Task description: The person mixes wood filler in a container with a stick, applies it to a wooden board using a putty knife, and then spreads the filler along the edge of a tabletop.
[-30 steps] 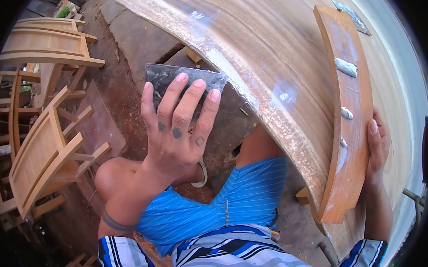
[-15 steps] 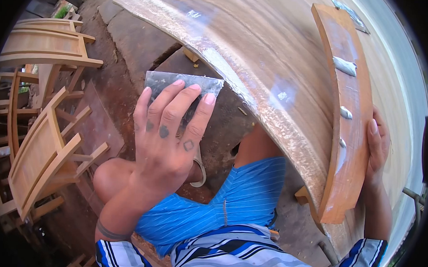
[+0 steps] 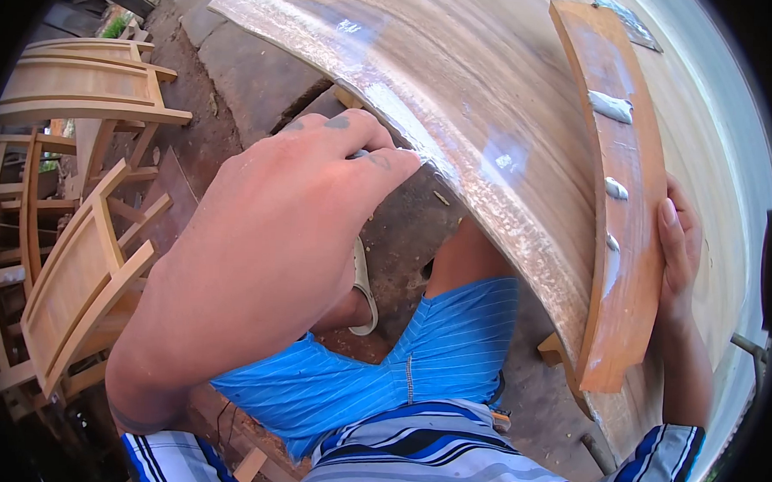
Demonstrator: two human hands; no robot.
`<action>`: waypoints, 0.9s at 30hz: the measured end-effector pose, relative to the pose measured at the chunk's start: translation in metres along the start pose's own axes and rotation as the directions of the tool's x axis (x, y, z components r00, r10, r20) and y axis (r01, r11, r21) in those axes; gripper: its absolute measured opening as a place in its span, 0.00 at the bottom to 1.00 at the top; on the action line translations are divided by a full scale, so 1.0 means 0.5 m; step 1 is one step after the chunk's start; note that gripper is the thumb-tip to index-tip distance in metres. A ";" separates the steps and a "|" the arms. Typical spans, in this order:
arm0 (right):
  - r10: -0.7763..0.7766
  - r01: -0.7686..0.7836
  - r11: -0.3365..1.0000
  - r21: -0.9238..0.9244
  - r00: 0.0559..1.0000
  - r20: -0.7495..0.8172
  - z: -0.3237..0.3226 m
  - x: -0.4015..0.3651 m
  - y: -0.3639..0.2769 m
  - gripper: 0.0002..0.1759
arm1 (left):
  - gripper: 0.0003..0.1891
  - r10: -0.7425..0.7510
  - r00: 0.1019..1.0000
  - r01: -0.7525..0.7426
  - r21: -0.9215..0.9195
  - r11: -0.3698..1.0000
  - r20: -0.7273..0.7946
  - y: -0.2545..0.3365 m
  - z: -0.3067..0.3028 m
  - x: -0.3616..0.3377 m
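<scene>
My left hand (image 3: 275, 227) is closed, back up, at the near edge of the wooden tabletop (image 3: 463, 55). It grips a flat grey putty scraper, now almost wholly hidden behind the fingers. The fingertips reach white filler paste (image 3: 396, 112) smeared along that edge. My right hand (image 3: 680, 245) holds a curved wooden slat (image 3: 631, 260) by its right side, thumb against the edge. The slat leans over the tabletop and bears a thick dab of white filler (image 3: 611, 107) and smaller dabs below it.
At the slat's far end, a flat sheet with pale paste (image 3: 628, 23) lies on the tabletop. Wooden chair frames (image 3: 83, 279) crowd the left side. My legs in blue shorts (image 3: 451, 339) are under the near edge, above a dirt-stained floor (image 3: 255, 72).
My left hand has turned over and its fingers have moved to the tabletop's edge, hiding the scraper. The slat and my right hand have shifted slightly up and left in view.
</scene>
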State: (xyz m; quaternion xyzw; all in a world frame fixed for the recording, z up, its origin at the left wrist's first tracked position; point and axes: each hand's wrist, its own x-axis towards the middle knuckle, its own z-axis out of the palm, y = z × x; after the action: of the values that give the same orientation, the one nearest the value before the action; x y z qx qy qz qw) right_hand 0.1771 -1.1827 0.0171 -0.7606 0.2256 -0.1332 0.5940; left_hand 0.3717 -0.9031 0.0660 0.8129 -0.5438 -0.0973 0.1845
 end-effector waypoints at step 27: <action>-0.013 0.013 1.000 0.011 1.000 0.017 0.003 0.002 -0.001 0.32 | 0.21 0.273 0.892 -0.052 0.517 0.855 -0.361 -0.055 0.174 -0.064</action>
State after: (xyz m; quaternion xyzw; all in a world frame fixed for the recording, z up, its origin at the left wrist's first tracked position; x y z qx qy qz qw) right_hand 0.1789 -1.1818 0.0170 -0.7600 0.2149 -0.1317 0.5990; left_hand 0.3515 -0.8810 -0.0259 0.7839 -0.5656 0.2392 0.0914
